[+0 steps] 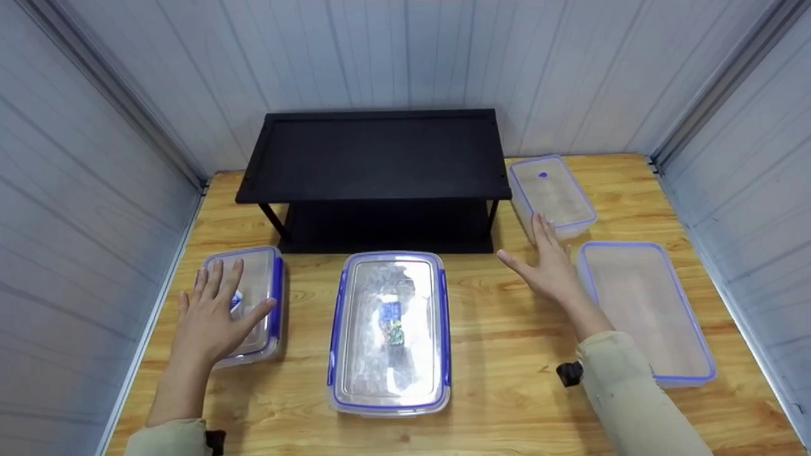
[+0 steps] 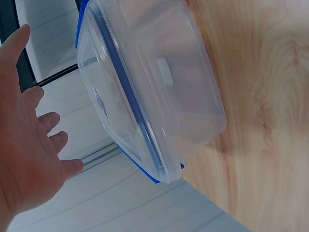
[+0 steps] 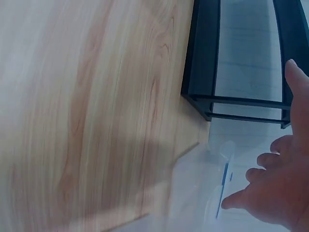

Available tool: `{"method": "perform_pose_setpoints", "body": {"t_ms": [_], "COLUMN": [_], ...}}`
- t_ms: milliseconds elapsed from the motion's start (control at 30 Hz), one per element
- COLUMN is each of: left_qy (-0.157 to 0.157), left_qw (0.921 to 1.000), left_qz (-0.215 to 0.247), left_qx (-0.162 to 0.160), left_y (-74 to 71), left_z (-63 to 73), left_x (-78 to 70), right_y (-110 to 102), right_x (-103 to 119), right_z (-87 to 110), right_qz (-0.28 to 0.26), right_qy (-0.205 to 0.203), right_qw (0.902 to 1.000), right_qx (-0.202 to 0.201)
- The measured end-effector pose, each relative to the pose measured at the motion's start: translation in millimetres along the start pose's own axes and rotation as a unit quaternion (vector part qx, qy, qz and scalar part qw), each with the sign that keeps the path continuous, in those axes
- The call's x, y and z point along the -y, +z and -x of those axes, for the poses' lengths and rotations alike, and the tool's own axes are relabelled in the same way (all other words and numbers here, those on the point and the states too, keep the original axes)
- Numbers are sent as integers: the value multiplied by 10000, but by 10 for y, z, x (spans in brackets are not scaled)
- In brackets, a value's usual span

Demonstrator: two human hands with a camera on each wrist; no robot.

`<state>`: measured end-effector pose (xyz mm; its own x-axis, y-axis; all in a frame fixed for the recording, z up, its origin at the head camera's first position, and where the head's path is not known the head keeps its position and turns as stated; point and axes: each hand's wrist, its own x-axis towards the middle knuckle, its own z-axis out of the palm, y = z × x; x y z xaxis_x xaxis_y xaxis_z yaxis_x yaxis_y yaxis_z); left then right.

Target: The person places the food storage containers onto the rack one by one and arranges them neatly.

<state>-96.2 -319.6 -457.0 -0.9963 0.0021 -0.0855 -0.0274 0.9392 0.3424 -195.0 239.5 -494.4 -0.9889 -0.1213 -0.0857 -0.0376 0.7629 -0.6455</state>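
My left hand, fingers spread and holding nothing, hovers over a lidded clear plastic container with blue clips at the left. The left wrist view shows a gap between the palm and that container's lid. On the right, my right hand is spread in the air, fingertips overlapping the near end of a clear container with a pale purple rim. Another clear container lies beside the right forearm. Between the hands sits a larger lidded container with blue side clips and a coloured label.
A black two-tier rack stands at the back of the wooden table. Pale panel walls enclose the table at the back and both sides. Bare wood shows between the middle container and the right-hand ones.
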Motion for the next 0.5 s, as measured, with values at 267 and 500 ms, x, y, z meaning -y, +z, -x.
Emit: {"method": "perform_pose_setpoints", "body": {"t_ms": [267, 500], "left_qy": [-51, -279], "left_qw": [9990, 9972], "left_qz": [418, 643], "left_qx": [-165, -244], "left_y": [14, -29], "left_z": [34, 82], "left_x": [116, 245], "right_y": [161, 322], "right_x": [35, 52], "right_z": [-133, -237], "right_qz": [-1092, -2029], "right_qy": [249, 607], "right_qw": [9935, 9770], "right_qx": [-181, -261]}}
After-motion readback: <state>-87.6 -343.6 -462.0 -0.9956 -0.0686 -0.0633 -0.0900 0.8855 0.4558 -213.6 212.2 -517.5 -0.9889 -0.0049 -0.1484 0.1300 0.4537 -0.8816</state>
